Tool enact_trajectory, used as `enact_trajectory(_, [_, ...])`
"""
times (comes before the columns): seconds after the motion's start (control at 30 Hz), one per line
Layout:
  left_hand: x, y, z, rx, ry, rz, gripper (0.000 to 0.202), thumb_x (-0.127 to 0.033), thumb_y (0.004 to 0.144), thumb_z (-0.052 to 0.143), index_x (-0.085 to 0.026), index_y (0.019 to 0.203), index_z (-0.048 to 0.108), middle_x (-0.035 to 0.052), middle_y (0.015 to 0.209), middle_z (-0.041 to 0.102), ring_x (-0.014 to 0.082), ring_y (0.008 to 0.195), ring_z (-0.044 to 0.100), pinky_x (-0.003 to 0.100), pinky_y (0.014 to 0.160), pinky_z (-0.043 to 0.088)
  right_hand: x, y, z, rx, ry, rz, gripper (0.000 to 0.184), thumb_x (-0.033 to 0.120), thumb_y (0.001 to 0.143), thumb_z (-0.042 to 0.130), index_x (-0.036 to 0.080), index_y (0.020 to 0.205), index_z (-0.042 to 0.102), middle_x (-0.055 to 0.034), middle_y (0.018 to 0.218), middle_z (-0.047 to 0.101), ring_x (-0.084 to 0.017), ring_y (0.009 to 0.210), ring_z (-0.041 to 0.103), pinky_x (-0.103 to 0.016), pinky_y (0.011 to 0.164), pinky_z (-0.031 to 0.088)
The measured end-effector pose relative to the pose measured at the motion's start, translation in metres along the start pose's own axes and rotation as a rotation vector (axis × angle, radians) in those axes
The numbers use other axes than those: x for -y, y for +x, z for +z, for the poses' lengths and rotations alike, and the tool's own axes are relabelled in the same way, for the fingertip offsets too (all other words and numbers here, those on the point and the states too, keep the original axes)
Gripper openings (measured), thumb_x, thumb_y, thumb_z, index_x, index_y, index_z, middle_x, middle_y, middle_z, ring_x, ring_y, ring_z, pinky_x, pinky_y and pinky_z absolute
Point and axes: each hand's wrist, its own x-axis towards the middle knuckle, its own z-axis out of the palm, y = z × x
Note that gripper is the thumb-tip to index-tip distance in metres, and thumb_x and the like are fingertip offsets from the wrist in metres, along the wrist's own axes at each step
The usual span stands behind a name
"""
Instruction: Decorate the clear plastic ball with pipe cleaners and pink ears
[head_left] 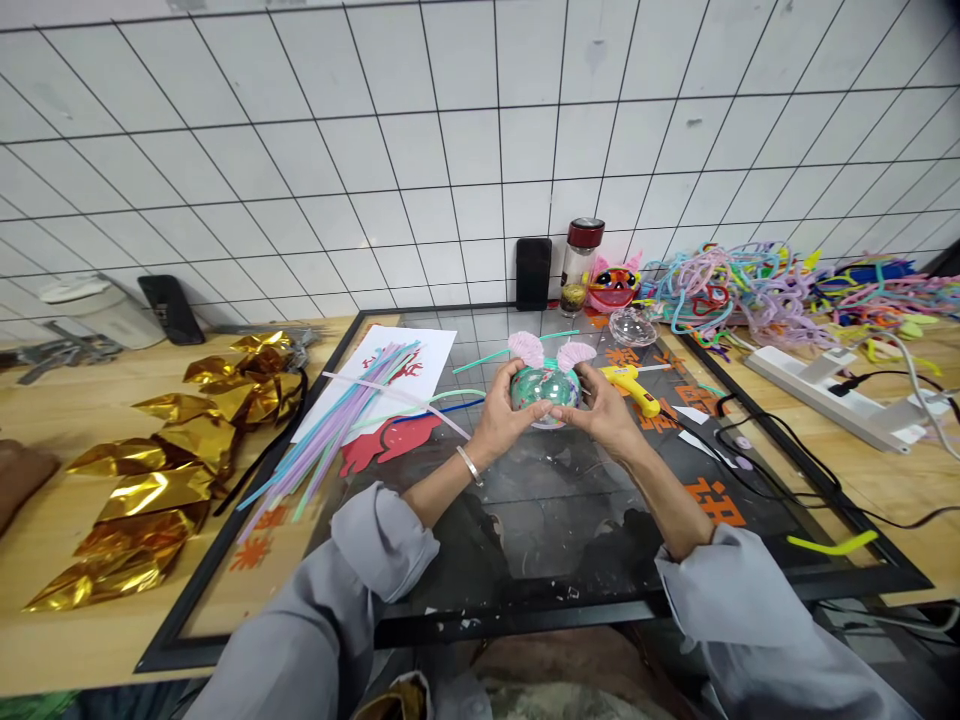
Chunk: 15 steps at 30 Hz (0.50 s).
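Note:
Both hands hold a small clear ball (545, 392) filled with green and pink stuff, with two fuzzy pink ears on top. My left hand (502, 412) cups its left side, fingers curled around it. My right hand (604, 408) grips the right side, thumb near the ball's front. The ball is held just above a dark glass-topped board (540, 520). A silver bracelet is on my left wrist.
A yellow glue gun (632, 386) lies right of the hands. Pastel pipe cleaners (337, 425) and red paper cutouts lie left. Gold foil pieces (172, 460) cover the left table. A heap of pipe cleaners (757, 285), a power strip (825, 395), a jar and a phone stand behind.

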Motion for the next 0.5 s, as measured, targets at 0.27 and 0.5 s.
enact_trajectory(0.27, [0.0013,0.0,-0.001,0.001,-0.019,-0.028,0.089,-0.058,0.062,0.085,-0.019,0.134,0.048,0.0138,0.142,0.049,0.0319,0.139,0.045,0.044,0.12,0.032,0.0091,-0.0039,-0.0007,-0.012,0.019,0.069,0.094,0.058,0.052,0.088,0.021,0.132,0.055,-0.0153,0.143,0.052,-0.035,0.133,0.051,-0.053,0.116,0.038])
enact_trajectory(0.5, [-0.0034,-0.0002,-0.0025,0.015,0.005,-0.06,0.092,-0.058,0.062,0.085,-0.019,0.137,0.048,0.0134,0.144,0.05,0.0329,0.141,0.043,0.044,0.12,0.033,0.0061,-0.0033,-0.0033,-0.005,-0.006,0.087,0.1,0.06,0.053,0.088,0.023,0.139,0.052,-0.0143,0.146,0.052,-0.036,0.136,0.049,-0.055,0.115,0.039])
